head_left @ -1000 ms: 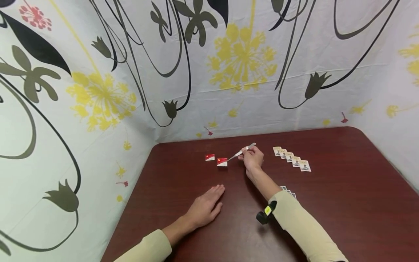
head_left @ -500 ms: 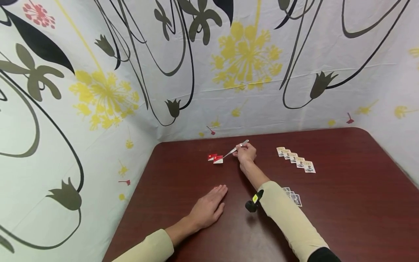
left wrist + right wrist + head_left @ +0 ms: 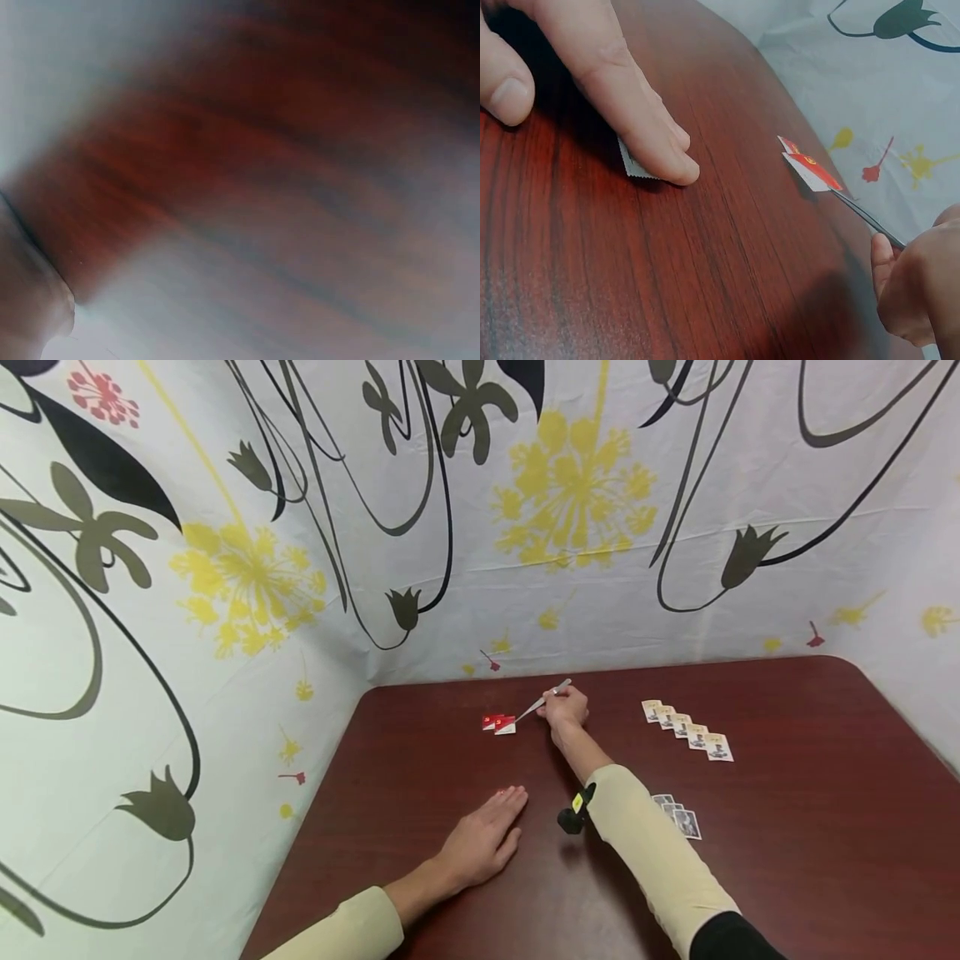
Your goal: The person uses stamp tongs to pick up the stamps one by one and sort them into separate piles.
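Note:
My right hand (image 3: 567,706) pinches a pair of tweezers (image 3: 534,705) near the far side of the table. Its tips meet the right edge of a red-and-white stamp (image 3: 505,727), which overlaps a second red-and-white stamp (image 3: 487,722) on its left. In the right wrist view, the front stamp (image 3: 811,174) looks slightly tilted, with a shadow below. My left hand (image 3: 480,839) rests on the table with its fingers extended. Under those fingertips lies another stamp (image 3: 634,165), mostly hidden, its toothed edge showing. The left wrist view is too blurred to show the fingers.
At the right, several cream stamps (image 3: 681,725) lie in an overlapping diagonal row. Several grey stamps (image 3: 686,823) lie nearer, partly behind the right sleeve (image 3: 645,835). A patterned cloth (image 3: 600,610) hangs behind the dark red table (image 3: 810,860).
My right hand has moved left with the tweezers and stamp, closing the gap to the second stamp; the two overlap. My left hand stays in place. The head view has shifted slightly.

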A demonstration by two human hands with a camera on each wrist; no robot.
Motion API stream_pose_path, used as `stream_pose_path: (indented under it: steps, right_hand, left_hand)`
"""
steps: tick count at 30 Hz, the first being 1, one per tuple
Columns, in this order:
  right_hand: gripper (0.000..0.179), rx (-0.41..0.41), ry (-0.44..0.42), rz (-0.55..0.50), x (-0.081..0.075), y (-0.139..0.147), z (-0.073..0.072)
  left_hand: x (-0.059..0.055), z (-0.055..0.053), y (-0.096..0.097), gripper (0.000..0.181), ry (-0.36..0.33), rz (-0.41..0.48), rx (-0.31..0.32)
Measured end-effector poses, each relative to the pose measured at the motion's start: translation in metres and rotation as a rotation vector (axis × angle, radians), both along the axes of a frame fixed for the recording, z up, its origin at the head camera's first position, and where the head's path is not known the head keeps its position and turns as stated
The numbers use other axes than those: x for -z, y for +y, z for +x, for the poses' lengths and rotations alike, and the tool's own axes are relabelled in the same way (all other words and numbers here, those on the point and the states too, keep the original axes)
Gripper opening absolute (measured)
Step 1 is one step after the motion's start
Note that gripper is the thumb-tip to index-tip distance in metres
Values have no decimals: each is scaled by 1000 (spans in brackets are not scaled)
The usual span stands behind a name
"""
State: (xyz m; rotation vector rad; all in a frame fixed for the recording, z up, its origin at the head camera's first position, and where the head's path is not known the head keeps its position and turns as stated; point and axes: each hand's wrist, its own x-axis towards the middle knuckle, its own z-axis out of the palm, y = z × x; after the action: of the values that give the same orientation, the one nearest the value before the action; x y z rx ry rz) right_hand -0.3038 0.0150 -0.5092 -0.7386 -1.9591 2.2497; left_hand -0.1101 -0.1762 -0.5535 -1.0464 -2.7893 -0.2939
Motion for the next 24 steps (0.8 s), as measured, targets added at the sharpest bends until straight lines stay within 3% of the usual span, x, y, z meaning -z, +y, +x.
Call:
stream_pose_path:
  steps: [5,17,24]
  right_hand:
    - [11,-1,-17,-3,0,-3,-1]
    - [5,21,-52,40,0,-6,-3]
    - [2,29,37,45,-4,5,6]
  left_hand:
    - [0,1,0,56,6,9,4]
    - [0,0,1,56,-18,18,7]
    - [1,0,0,56,5,28,10]
